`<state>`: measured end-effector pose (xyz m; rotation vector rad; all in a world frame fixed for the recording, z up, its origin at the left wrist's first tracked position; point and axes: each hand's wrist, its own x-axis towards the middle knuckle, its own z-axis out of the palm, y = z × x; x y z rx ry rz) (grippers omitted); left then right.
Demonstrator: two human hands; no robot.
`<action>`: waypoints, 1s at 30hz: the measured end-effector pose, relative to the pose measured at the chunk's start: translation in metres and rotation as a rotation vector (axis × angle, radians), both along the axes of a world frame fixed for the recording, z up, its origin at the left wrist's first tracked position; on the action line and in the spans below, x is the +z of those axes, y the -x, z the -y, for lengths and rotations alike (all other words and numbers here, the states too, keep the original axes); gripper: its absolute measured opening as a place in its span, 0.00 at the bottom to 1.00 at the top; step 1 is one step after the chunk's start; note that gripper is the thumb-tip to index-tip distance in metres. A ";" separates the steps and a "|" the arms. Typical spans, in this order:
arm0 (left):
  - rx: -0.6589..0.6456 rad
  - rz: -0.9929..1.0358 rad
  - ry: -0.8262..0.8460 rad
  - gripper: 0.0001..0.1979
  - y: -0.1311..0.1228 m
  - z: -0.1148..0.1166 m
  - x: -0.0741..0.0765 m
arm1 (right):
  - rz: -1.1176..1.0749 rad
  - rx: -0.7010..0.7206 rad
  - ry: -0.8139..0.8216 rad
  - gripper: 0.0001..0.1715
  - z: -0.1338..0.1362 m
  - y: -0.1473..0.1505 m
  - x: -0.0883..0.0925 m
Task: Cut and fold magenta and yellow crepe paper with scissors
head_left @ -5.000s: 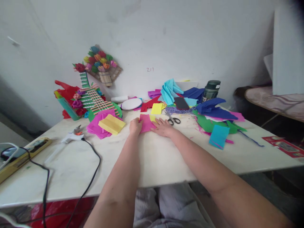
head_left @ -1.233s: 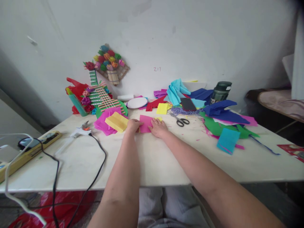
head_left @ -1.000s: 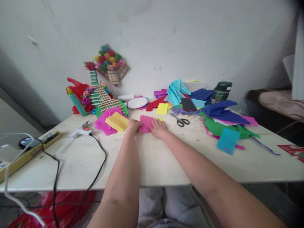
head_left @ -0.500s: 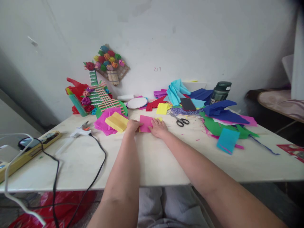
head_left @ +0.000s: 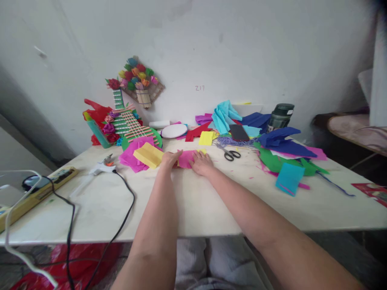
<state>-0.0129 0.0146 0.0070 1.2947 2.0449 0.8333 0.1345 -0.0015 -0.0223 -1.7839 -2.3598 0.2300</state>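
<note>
A small pink sheet of paper [head_left: 186,158] lies on the table between my two hands, with a bit of yellow paper [head_left: 203,151] showing at its upper right. My left hand [head_left: 169,159] is closed on the sheet's left edge, thumb on top; its other fingers are mostly hidden. On the right side of the sheet, my right hand [head_left: 202,162] lies flat with its fingers spread. Folded yellow paper [head_left: 148,155] rests on bright pink paper [head_left: 130,158] just left of my left hand. Black-handled scissors [head_left: 231,155] lie right of my right hand.
A white glue gun [head_left: 104,167] with a black cord and a power strip [head_left: 57,179] lie at left. A flower-decked paper guitar [head_left: 123,121] leans at the back. Coloured paper [head_left: 225,117], a phone [head_left: 239,133] and a dark bottle [head_left: 281,117] stand behind and right.
My left thumb has moved up and right over the pink sheet, whose left upper edge now looks bent. My right hand has stayed in place.
</note>
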 end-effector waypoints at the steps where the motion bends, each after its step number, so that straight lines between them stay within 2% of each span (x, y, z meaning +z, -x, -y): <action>1: -0.005 -0.010 0.021 0.18 0.000 -0.001 0.000 | 0.001 0.000 -0.001 0.36 0.000 0.000 0.000; 10: -0.059 0.043 0.068 0.04 0.000 -0.005 -0.005 | 0.020 -0.004 0.011 0.37 0.000 0.001 0.000; 15: -0.039 0.119 0.074 0.04 -0.002 0.000 0.000 | 0.017 -0.006 0.011 0.42 0.003 0.000 0.003; 24: -0.056 0.164 0.139 0.09 -0.007 0.007 0.004 | 0.005 -0.006 0.005 0.41 0.003 0.001 0.003; 30: -0.115 0.107 0.206 0.05 -0.010 0.007 0.005 | 0.006 -0.005 -0.003 0.42 0.001 0.000 0.001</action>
